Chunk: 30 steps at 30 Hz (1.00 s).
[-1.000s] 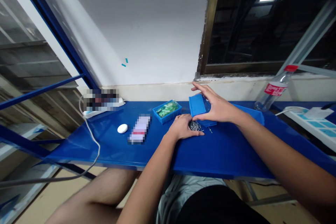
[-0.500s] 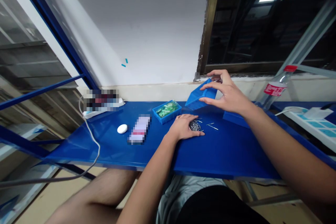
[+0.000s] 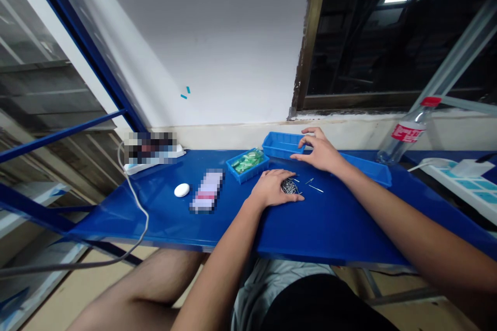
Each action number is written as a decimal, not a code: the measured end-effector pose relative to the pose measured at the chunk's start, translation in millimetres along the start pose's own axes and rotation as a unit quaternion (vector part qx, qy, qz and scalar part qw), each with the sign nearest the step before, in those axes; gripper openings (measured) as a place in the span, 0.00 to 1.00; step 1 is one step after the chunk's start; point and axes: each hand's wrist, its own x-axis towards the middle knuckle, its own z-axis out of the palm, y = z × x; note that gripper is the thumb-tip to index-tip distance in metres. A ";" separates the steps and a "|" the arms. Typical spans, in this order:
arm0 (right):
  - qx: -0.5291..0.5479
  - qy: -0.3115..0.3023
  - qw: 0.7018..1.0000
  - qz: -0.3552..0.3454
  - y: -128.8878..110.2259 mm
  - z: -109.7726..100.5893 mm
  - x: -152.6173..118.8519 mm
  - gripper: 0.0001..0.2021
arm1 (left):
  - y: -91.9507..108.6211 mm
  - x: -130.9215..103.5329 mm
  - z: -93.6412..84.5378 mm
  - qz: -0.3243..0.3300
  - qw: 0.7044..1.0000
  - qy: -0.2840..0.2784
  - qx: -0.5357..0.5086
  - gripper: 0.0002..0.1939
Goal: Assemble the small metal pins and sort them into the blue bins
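My left hand (image 3: 275, 187) rests on the blue table, its fingers spread and curved around a heap of thin silver metal pieces (image 3: 289, 186) that look like blind rivets. Part of the heap is hidden under the palm. A few loose pieces (image 3: 316, 189) lie just to the right. My right hand (image 3: 316, 151) grips the right end of a blue plastic tray (image 3: 276, 152), thumb at the front wall and fingers over the far side. This tray sits level by the wall. Left of it, another blue tray (image 3: 252, 171) holds green-and-clear small packets (image 3: 247, 161).
A third blue tray (image 3: 368, 169) lies behind my right forearm, with a red-capped bottle (image 3: 406, 132) near it. Power strips stand at the right (image 3: 462, 178) and far left (image 3: 155, 159). A white oval object (image 3: 181, 190) and a blurred-out phone-like rectangle (image 3: 207, 191) lie at the left.
My right hand has lowered the tilted blue tray leftward and down, so it is now level by the wall. My left hand has stayed around the heap.
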 end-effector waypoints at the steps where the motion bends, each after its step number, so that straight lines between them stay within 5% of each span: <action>1: 0.001 -0.015 1.000 0.001 5.0 -0.4 0.4 0.23 | -0.6 0.1 0.4 0.001 1.000 -0.001 -0.002 0.45; 7: -0.031 -0.170 0.984 -0.034 28.9 -12.6 7.6 0.14 | -3.0 1.5 3.1 0.020 1.000 -0.003 -0.010 0.44; 12: -0.052 -0.229 0.971 -0.045 41.8 -10.7 8.5 0.11 | 0.1 1.7 3.3 0.033 0.999 -0.007 -0.013 0.44; 17: -0.081 -0.218 0.972 -0.040 41.0 -12.9 -0.7 0.26 | 1.7 1.7 3.5 0.030 0.999 -0.011 -0.005 0.44; 24: -0.229 -0.211 0.945 0.096 57.7 -63.7 -27.9 0.56 | -0.6 2.0 5.0 0.031 0.999 -0.002 -0.010 0.46; 30: -0.222 -0.185 0.953 0.091 71.1 -78.9 -50.3 0.41 | 2.2 0.1 -1.6 0.026 0.999 0.030 -0.037 0.44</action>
